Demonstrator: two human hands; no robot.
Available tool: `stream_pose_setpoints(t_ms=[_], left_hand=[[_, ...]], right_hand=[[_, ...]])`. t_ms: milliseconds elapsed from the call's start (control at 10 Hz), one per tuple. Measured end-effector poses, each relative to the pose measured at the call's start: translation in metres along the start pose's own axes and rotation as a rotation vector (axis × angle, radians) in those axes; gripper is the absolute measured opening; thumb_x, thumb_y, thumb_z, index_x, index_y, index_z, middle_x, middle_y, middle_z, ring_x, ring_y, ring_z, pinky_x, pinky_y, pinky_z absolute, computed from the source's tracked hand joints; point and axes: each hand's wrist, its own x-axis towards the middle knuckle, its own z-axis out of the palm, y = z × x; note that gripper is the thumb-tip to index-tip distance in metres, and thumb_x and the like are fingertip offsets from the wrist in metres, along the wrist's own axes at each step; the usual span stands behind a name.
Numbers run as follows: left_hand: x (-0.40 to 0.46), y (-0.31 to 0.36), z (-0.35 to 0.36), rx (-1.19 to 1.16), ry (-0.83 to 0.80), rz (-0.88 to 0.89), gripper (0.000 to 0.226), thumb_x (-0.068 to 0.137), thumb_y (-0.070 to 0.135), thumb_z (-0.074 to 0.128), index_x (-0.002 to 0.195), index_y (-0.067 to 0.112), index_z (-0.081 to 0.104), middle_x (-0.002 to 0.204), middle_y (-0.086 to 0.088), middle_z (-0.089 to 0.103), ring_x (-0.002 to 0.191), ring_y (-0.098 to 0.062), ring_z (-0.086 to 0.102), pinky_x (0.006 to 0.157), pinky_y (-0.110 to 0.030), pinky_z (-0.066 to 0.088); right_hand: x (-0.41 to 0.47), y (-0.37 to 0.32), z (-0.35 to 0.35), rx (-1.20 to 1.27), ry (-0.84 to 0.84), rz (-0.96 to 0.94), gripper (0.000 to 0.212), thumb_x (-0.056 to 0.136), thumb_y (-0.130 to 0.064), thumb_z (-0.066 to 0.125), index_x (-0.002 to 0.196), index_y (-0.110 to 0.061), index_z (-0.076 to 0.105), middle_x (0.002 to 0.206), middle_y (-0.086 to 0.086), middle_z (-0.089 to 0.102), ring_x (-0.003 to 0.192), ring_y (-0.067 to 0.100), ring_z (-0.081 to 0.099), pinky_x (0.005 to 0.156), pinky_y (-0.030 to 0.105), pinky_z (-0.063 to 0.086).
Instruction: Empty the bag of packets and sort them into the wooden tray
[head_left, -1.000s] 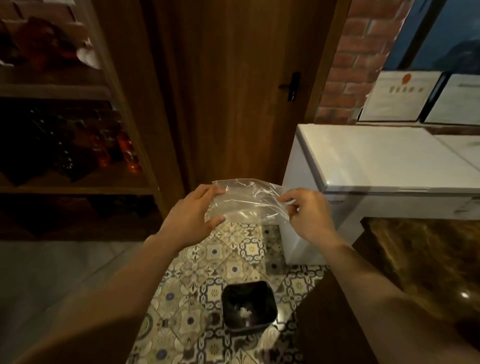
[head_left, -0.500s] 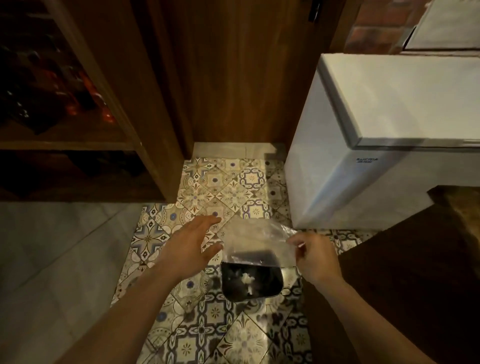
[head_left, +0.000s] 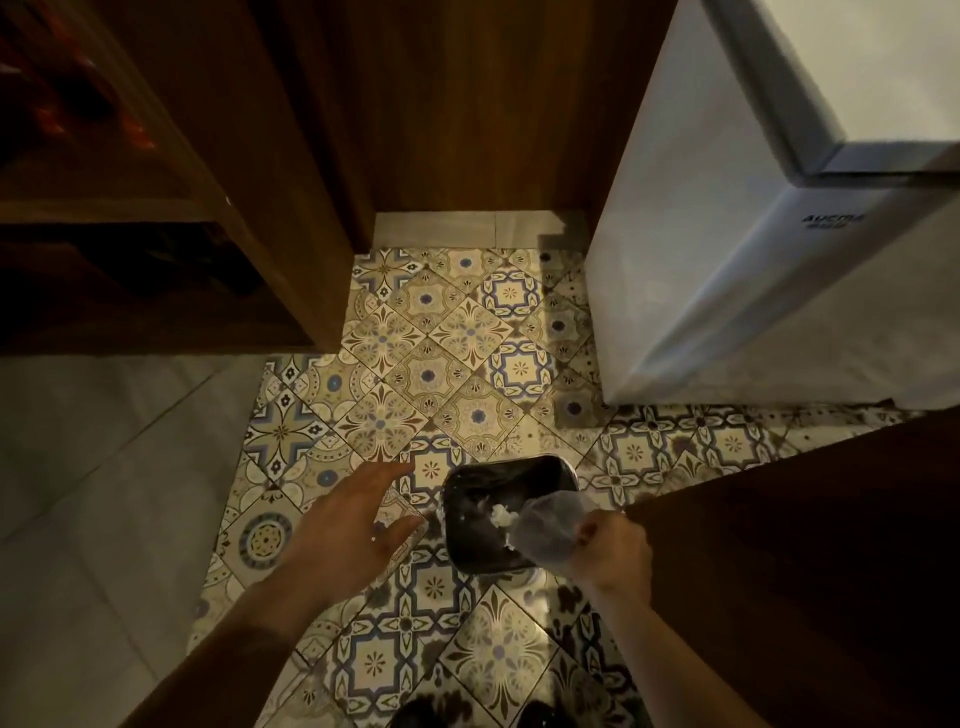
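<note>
A wooden shelf unit (head_left: 156, 208) bounds the patterned floor (head_left: 426, 364) at 10 o'clock, leaving open tiles ahead. The left hand (head_left: 353, 525) hovers empty, fingers spread, just left of the black bin (head_left: 498, 514). The right hand (head_left: 613, 551) pinches the crumpled clear plastic bag (head_left: 545, 527) over the bin's right edge. A white chest freezer (head_left: 753, 234) stands at 2 o'clock, a dark counter (head_left: 805, 545) at 4.

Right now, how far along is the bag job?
Done, apparently: the clear plastic bag looks empty, with no packets visible inside. In hand: the right hand pinches the bag over the black bin on the tiled floor, likely about to drop it; the left hand is open and empty. Left: sorting cannot be judged, since neither tray nor packets are in view.
</note>
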Motion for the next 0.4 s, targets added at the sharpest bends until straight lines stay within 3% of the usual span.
stream_pose_setpoints(t_ms=[100, 200, 300, 400], left_hand=[[-0.002, -0.008, -0.001, 0.013, -0.008, -0.001, 0.057, 0.093, 0.05, 0.061, 0.145, 0.04, 0.039, 0.147, 0.01, 0.048, 0.129, -0.013, 0.053, 0.098, -0.038, 0.05], [-0.002, -0.009, -0.003, 0.012, -0.002, 0.009, 0.057, 0.093, 0.049, 0.061, 0.145, 0.04, 0.039, 0.146, 0.01, 0.049, 0.129, -0.014, 0.053, 0.098, -0.037, 0.051], [-0.001, 0.0, -0.016, 0.011, 0.021, 0.008, 0.057, 0.094, 0.048, 0.06, 0.145, 0.039, 0.038, 0.147, 0.01, 0.047, 0.131, -0.015, 0.052, 0.1, -0.038, 0.05], [-0.003, 0.015, -0.029, -0.011, 0.032, 0.015, 0.058, 0.095, 0.05, 0.058, 0.147, 0.039, 0.035, 0.149, 0.011, 0.044, 0.134, -0.014, 0.047, 0.105, -0.039, 0.046]], right_hand=[[0.001, -0.003, 0.009, 0.131, -0.026, 0.002, 0.017, 0.093, -0.008, 0.067, 0.107, -0.017, 0.073, 0.101, 0.0, 0.07, 0.079, 0.011, 0.06, 0.052, 0.008, 0.04], [-0.003, 0.001, 0.008, 0.247, 0.007, 0.025, 0.025, 0.093, -0.011, 0.067, 0.115, -0.021, 0.073, 0.12, 0.003, 0.073, 0.098, 0.017, 0.068, 0.085, 0.028, 0.057], [-0.011, 0.003, -0.01, 0.215, -0.012, 0.0, 0.026, 0.096, -0.02, 0.066, 0.121, -0.022, 0.071, 0.12, 0.001, 0.073, 0.083, 0.009, 0.068, 0.075, 0.023, 0.055], [-0.021, -0.004, -0.032, 0.2, -0.023, -0.075, 0.034, 0.096, -0.028, 0.065, 0.129, -0.022, 0.067, 0.124, 0.002, 0.071, 0.103, 0.017, 0.069, 0.084, 0.031, 0.058]])
